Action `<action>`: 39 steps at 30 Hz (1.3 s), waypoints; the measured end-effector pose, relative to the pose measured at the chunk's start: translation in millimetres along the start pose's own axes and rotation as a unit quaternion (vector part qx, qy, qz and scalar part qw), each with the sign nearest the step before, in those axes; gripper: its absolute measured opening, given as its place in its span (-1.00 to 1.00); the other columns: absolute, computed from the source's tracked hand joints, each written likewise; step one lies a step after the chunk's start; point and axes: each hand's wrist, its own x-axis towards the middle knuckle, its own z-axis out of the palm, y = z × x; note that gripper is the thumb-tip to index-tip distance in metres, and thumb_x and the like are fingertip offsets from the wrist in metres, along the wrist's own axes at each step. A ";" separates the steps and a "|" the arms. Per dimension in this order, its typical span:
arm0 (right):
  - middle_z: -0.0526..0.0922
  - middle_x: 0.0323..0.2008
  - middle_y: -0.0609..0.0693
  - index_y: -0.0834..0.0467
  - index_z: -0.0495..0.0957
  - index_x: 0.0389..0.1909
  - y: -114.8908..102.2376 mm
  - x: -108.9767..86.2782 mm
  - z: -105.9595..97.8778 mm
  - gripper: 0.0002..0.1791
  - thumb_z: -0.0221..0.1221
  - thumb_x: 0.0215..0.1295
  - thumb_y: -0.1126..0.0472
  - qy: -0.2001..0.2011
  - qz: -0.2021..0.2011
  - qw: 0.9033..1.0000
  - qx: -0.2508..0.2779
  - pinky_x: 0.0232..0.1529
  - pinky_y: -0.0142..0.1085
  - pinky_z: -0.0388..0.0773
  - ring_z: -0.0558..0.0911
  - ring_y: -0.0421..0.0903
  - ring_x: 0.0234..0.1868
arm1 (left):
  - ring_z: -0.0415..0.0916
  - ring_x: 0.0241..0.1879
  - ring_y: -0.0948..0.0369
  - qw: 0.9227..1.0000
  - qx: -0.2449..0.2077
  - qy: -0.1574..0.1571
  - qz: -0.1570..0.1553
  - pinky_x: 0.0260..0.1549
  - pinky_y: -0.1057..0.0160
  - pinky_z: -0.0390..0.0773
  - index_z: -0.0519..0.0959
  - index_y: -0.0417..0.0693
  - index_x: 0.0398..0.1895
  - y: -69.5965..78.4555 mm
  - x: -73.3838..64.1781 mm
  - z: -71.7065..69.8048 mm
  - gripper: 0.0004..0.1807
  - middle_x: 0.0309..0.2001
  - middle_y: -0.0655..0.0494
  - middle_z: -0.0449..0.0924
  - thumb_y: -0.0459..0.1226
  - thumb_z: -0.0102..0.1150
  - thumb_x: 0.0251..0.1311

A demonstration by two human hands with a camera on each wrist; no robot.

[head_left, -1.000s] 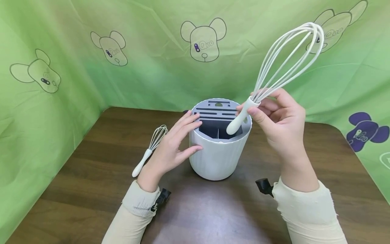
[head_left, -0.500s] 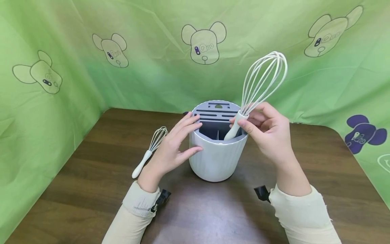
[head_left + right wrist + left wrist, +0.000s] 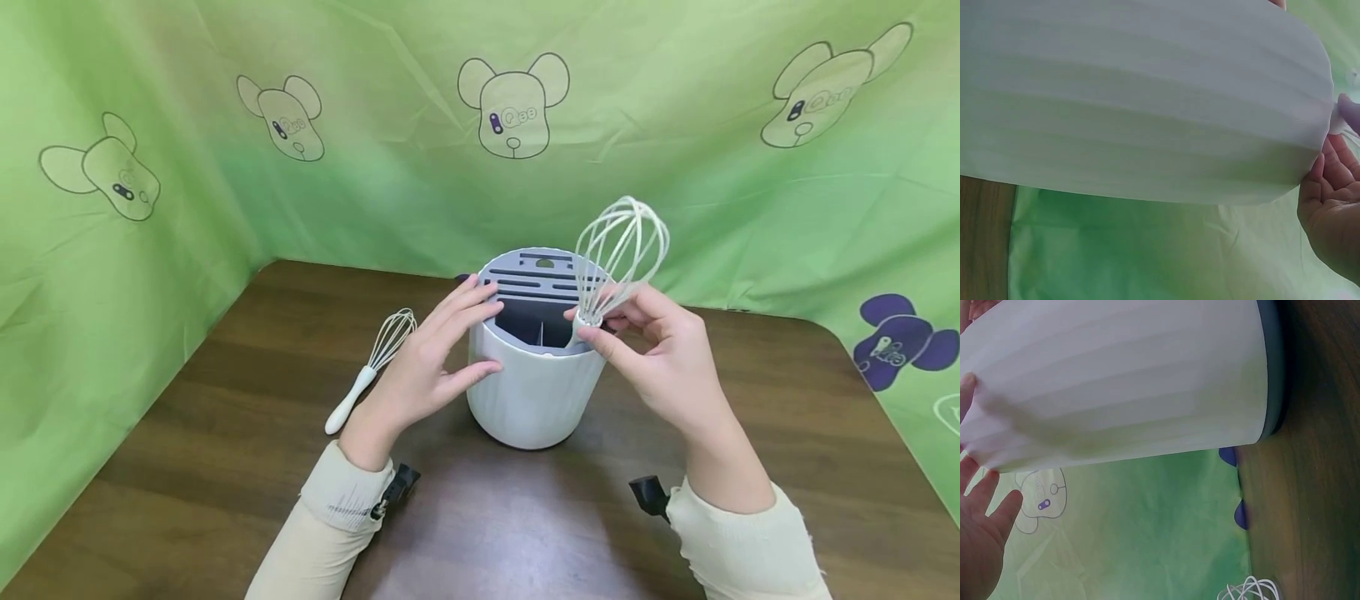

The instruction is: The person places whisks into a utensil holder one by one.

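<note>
A white ribbed utensil holder (image 3: 529, 400) with a grey slotted top stands upright on the table. My right hand (image 3: 667, 354) pinches a white whisk (image 3: 624, 250) at the upper end of its handle, wires upward. Most of that handle is hidden inside the holder's open front compartment, at its right side. With spread, nearly straight fingers, my left hand (image 3: 427, 367) touches the holder's left rim and wall. In the right wrist view, the right fingers (image 3: 1338, 169) are at the rim. A smaller white whisk (image 3: 370, 371) lies on the table just left of the left hand.
The brown wooden table (image 3: 225, 467) runs back to a green curtain (image 3: 390, 167) printed with bear heads, which also closes off the left and right. A thin divider (image 3: 541, 333) splits the holder's front compartment. Narrow slots lie behind it.
My right hand has moved down and left, lowering the whisk handle-first into the holder's front compartment. The left hand stays at the rim, and the small whisk lies where it was.
</note>
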 end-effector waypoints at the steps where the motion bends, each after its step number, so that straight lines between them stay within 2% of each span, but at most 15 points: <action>1: 0.79 -0.27 -0.08 0.44 0.56 -0.19 -0.2 -0.8 0.0 -0.69 0.27 0.00 0.70 0.000 -0.001 1.000 -0.010 -0.17 -0.52 0.59 0.76 -0.24 -0.20 | 0.15 0.51 -0.04 1.000 0.000 -0.001 0.000 0.49 0.09 0.20 0.45 -0.18 0.29 0.1 0.5 -0.2 -0.30 0.38 -0.12 0.40 -0.26 0.48 0.06; 6: 0.79 -0.25 -0.10 0.44 0.55 -0.07 -0.9 -0.7 0.9 -0.59 0.27 0.00 0.70 0.000 0.005 1.000 -0.024 -0.16 -0.53 0.59 0.76 -0.25 -0.18 | 0.15 0.52 -0.03 1.000 0.001 -0.003 -0.002 0.49 0.09 0.19 0.45 -0.18 0.29 1.7 1.8 -1.2 -0.30 0.38 -0.12 0.40 -0.25 0.48 0.06; 13: 0.81 -0.24 -0.07 0.48 0.45 0.08 -0.5 0.4 0.9 -0.48 0.23 0.02 0.72 0.012 0.034 0.999 0.028 -0.14 -0.53 0.59 0.77 -0.24 -0.18 | 0.14 0.52 -0.03 1.000 0.000 -0.003 -0.002 0.49 0.09 0.19 0.45 -0.18 0.29 1.1 1.1 -0.2 -0.30 0.38 -0.12 0.40 -0.25 0.48 0.06; 15: 0.81 -0.25 -0.09 0.47 0.43 0.12 -0.7 1.0 0.4 -0.44 0.23 0.02 0.72 0.013 0.041 0.999 0.028 -0.14 -0.53 0.58 0.76 -0.26 -0.17 | 0.14 0.52 -0.03 1.000 0.000 -0.002 -0.002 0.49 0.09 0.18 0.45 -0.18 0.29 1.0 1.4 -0.1 -0.30 0.38 -0.12 0.40 -0.25 0.48 0.06; 18: 0.80 -0.24 -0.16 0.37 0.41 0.21 -2.0 0.8 -0.4 -0.36 0.24 0.05 0.69 0.021 0.064 0.998 0.020 -0.11 -0.54 0.56 0.74 -0.31 -0.16 | 0.14 0.52 -0.02 1.000 0.001 -0.003 -0.003 0.50 0.10 0.18 0.45 -0.18 0.29 1.1 1.7 -0.5 -0.30 0.38 -0.12 0.40 -0.25 0.48 0.06; 23: 0.77 -0.19 -0.18 0.12 0.27 0.40 -4.0 0.6 -1.1 -0.18 0.22 0.12 0.65 0.048 0.103 0.993 0.038 -0.08 -0.55 0.57 0.71 -0.30 -0.12 | 0.13 0.52 -0.02 1.000 0.000 -0.005 -0.005 0.50 0.10 0.17 0.44 -0.18 0.30 1.2 1.5 -1.3 -0.30 0.39 -0.12 0.39 -0.25 0.48 0.07; 32: 0.72 -0.05 -0.20 0.15 0.05 0.53 -0.1 -4.5 -8.9 -0.06 0.18 0.17 0.64 0.072 0.117 0.989 0.049 -0.01 -0.56 0.57 0.65 -0.29 0.05 | 0.14 0.52 -0.03 1.000 0.006 -0.002 -0.001 0.50 0.09 0.18 0.44 -0.19 0.30 1.5 0.9 0.2 -0.29 0.38 -0.12 0.40 -0.26 0.49 0.06; 35: 0.65 0.06 -0.21 0.12 0.02 0.55 3.3 -7.6 -15.8 -0.04 0.22 0.18 0.60 0.060 0.127 0.990 0.021 0.06 -0.59 0.52 0.57 -0.31 0.16 | 0.14 0.52 -0.04 1.000 0.008 -0.004 0.002 0.50 0.09 0.17 0.43 -0.19 0.31 1.7 1.8 0.6 -0.29 0.38 -0.13 0.39 -0.25 0.48 0.06; 39: 0.51 0.29 -0.11 0.05 0.15 0.52 6.4 -14.4 -26.4 -0.02 0.34 0.10 0.53 -0.005 0.112 0.989 -0.102 0.19 -0.63 0.41 0.42 -0.36 0.33 | 0.15 0.51 -0.05 1.000 0.013 -0.003 0.007 0.50 0.10 0.18 0.42 -0.20 0.31 2.3 2.8 1.0 -0.29 0.38 -0.13 0.39 -0.26 0.48 0.06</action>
